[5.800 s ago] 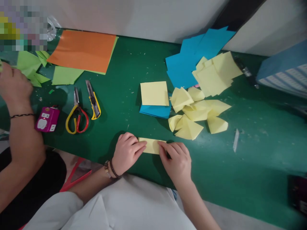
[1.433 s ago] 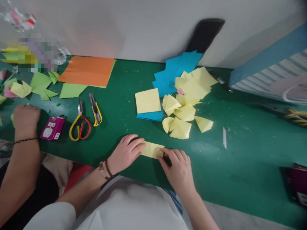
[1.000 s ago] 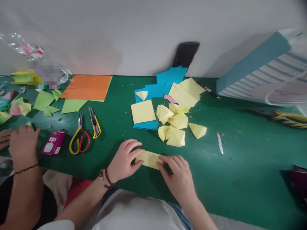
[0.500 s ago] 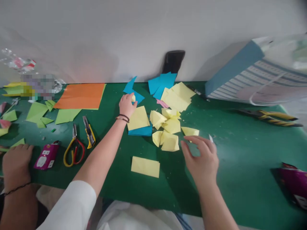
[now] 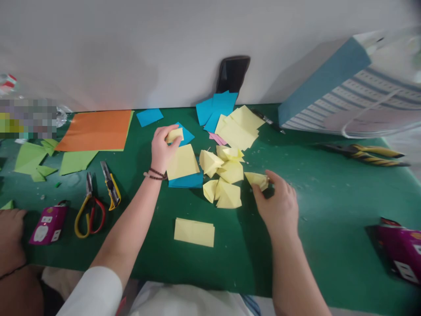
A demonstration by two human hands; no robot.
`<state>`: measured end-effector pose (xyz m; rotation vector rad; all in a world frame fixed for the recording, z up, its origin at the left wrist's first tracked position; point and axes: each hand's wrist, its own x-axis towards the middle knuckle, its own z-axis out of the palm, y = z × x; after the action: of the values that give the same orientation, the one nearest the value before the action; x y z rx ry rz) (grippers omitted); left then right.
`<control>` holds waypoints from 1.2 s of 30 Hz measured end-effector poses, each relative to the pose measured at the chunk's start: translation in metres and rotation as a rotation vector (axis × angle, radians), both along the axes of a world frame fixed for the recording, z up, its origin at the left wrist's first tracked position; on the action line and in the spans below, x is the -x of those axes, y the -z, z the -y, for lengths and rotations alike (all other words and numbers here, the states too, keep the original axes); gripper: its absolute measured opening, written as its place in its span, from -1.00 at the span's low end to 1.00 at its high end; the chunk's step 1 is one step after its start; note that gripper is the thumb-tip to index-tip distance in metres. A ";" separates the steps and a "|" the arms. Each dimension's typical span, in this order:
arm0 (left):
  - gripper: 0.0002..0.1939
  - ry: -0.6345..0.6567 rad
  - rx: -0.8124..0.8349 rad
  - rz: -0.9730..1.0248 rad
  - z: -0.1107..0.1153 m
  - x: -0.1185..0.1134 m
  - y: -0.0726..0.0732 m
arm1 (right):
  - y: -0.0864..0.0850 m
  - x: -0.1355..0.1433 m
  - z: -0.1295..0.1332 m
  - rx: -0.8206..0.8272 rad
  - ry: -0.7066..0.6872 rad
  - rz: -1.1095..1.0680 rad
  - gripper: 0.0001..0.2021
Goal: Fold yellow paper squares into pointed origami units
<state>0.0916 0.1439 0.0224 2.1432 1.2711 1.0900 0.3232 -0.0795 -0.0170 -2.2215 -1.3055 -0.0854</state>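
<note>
Between the thumb and fingers of my left hand (image 5: 165, 147) is a small folded yellow paper (image 5: 175, 135), held above a blue piece. My right hand (image 5: 279, 195) pinches a folded yellow cone-like piece (image 5: 257, 180) at its right end. Left of that lie several folded yellow pieces (image 5: 229, 193) in a cluster. A yellow square (image 5: 183, 161) rests on blue paper (image 5: 186, 181) below my left hand. Nearer the front edge is a flat yellow rectangle (image 5: 194, 232).
Scissors (image 5: 89, 210), a yellow cutter (image 5: 112, 186) and a purple packet (image 5: 49, 224) lie left, beside another person's hand (image 5: 11, 232). Orange paper (image 5: 97, 130) lies behind. A phone (image 5: 233, 74) leans on the wall; pliers (image 5: 362, 154) and a bag (image 5: 329, 92) are right.
My left hand has lifted the small yellow paper, and a flat blue piece now lies at its back left. My right hand has closed on the yellow cone-like piece. The view has shifted slightly.
</note>
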 end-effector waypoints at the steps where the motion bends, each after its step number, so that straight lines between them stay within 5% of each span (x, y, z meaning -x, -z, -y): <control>1: -0.74 0.057 0.007 0.025 0.013 -0.001 -0.010 | 0.001 0.000 -0.001 0.000 0.002 0.001 -0.58; 6: -0.77 0.513 0.026 -0.043 0.094 -0.018 -0.033 | 0.000 -0.002 -0.004 0.001 0.008 -0.001 -0.69; 10: -0.76 0.561 0.034 -0.100 0.126 -0.027 -0.021 | -0.019 0.002 0.003 -0.013 0.090 -0.098 -0.68; 15: -0.77 0.399 0.034 0.103 0.125 -0.013 -0.017 | -0.047 0.034 0.027 -0.087 0.012 -0.150 -0.70; 20: -0.79 0.254 0.104 0.115 0.128 -0.003 -0.018 | -0.040 0.066 0.028 -0.162 -0.155 -0.021 -0.77; 29: -0.61 0.345 -0.059 -0.301 0.140 -0.026 -0.004 | -0.039 0.046 0.001 -0.024 -0.263 -0.013 -0.69; 36: -0.65 0.351 -0.032 -0.194 0.140 -0.024 0.003 | -0.038 0.047 0.004 -0.023 -0.226 -0.087 -0.71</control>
<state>0.1160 0.0042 0.0197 2.4262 0.9063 0.7772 0.2757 -0.0837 0.0205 -2.0204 -1.4892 0.0796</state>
